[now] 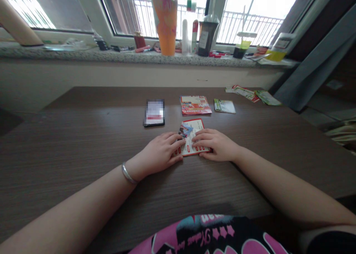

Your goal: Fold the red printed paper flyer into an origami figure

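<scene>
The left hand (164, 149) and right hand (218, 144) rest at opposite sides of the red-edged leaflet (189, 141), fingers lightly spread over it, apparently smoothing it, which calls for even pressure, with tabletop (83, 146) reaching wide either side of it and a printed stack (195, 105) limiting room beyond its far edge.

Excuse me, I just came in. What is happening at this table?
One person's left hand and right hand both touch a red-edged leaflet, one at each side. It lies on the table. Just beyond it is a red printed stack; a phone lies farther left, with no hand on it.
</scene>
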Action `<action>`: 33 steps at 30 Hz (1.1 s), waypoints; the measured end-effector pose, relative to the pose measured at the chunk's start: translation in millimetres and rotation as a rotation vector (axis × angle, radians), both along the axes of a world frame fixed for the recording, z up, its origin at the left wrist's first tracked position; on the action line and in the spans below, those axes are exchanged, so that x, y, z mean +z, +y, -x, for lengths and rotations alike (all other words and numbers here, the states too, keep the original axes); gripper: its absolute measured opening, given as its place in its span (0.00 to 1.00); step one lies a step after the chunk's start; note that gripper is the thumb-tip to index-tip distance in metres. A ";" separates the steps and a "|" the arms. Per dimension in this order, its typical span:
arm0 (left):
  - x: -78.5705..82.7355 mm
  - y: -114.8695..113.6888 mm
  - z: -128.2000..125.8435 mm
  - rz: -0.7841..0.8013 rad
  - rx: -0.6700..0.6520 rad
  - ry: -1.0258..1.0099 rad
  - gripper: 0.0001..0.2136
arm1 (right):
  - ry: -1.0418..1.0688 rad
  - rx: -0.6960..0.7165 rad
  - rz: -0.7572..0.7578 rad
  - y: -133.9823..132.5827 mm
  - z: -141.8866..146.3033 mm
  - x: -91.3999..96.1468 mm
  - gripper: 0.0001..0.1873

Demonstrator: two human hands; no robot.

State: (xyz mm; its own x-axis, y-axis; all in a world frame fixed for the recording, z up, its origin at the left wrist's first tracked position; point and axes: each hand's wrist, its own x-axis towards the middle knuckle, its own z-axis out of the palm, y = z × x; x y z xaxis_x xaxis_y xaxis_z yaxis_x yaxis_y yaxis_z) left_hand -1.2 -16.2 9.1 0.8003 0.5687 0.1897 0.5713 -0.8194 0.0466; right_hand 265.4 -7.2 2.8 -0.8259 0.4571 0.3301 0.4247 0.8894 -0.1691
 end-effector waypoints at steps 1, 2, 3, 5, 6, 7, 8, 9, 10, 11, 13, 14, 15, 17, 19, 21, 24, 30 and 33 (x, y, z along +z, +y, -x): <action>-1.3 0.8 0.3 -0.004 -0.003 -0.009 0.21 | 0.000 0.001 -0.011 -0.6 0.7 0.6 0.16; -2.7 1.6 0.5 -0.009 -0.006 -0.017 0.20 | -0.002 0.003 -0.024 -1.3 1.4 1.2 0.15; -4.1 2.5 0.7 -0.014 -0.010 -0.025 0.20 | -0.007 0.006 -0.042 -2.2 2.2 1.8 0.14; -6.6 4.1 0.9 -0.024 -0.017 -0.030 0.20 | -0.021 0.005 -0.090 -4.2 4.0 3.2 0.12; -7.7 4.7 0.9 -0.029 -0.022 -0.030 0.20 | -0.031 0.000 -0.119 -5.5 4.9 4.1 0.11; -8.6 5.2 0.6 -0.034 -0.029 -0.029 0.19 | -0.044 -0.007 -0.149 -7.0 5.7 5.2 0.11; -9.2 5.5 0.3 -0.041 -0.038 -0.029 0.19 | -0.061 -0.016 -0.179 -8.5 6.6 6.4 0.11; -9.7 5.7 -0.2 -0.049 -0.047 -0.033 0.18 | -0.083 -0.024 -0.208 -10.1 7.3 7.5 0.10; -9.9 5.8 -0.7 -0.057 -0.055 -0.038 0.17 | -0.107 -0.032 -0.233 -11.7 8.0 8.6 0.11; -10.0 5.7 -1.2 -0.063 -0.060 -0.041 0.17 | -0.129 -0.038 -0.253 -13.0 8.5 9.5 0.11; -9.4 5.4 -1.9 -0.076 -0.064 -0.044 0.15 | -0.148 -0.051 -0.280 -14.9 9.0 10.2 0.11; -8.9 5.3 -2.1 -0.081 -0.066 -0.045 0.14 | -0.142 -0.063 -0.287 -15.4 9.1 10.1 0.11; -8.3 5.1 -2.1 -0.082 -0.068 -0.046 0.14 | -0.132 -0.078 -0.290 -15.6 9.0 9.7 0.12; -7.1 4.7 -1.8 -0.072 -0.085 -0.053 0.14 | -0.100 -0.102 -0.272 -15.5 8.5 8.4 0.12; -6.3 4.2 -1.2 -0.049 -0.108 -0.062 0.14 | -0.057 -0.120 -0.216 -15.0 7.5 6.9 0.11; -5.8 3.6 -0.8 -0.028 -0.126 -0.068 0.15 | -0.001 -0.135 -0.138 -14.1 5.6 5.4 0.10; -5.4 2.4 -0.7 0.002 -0.111 -0.063 0.16 | 0.082 -0.173 0.003 -11.7 1.2 3.1 0.08; -3.3 0.2 -0.2 0.093 -0.087 -0.019 0.21 | 0.199 -0.305 0.322 -4.6 -5.6 -2.9 0.11; -3.4 -0.9 1.1 0.116 -0.082 0.000 0.25 | 0.247 -0.407 0.365 -1.7 -5.4 -5.8 0.12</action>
State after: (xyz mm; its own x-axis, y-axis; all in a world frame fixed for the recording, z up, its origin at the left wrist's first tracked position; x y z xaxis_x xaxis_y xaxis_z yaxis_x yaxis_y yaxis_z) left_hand -2.3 -17.0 5.7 0.8452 0.5193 0.1266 0.5022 -0.8526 0.1442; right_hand 270.7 -8.9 -3.1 -0.4798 0.8404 0.2518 0.6280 0.5295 -0.5703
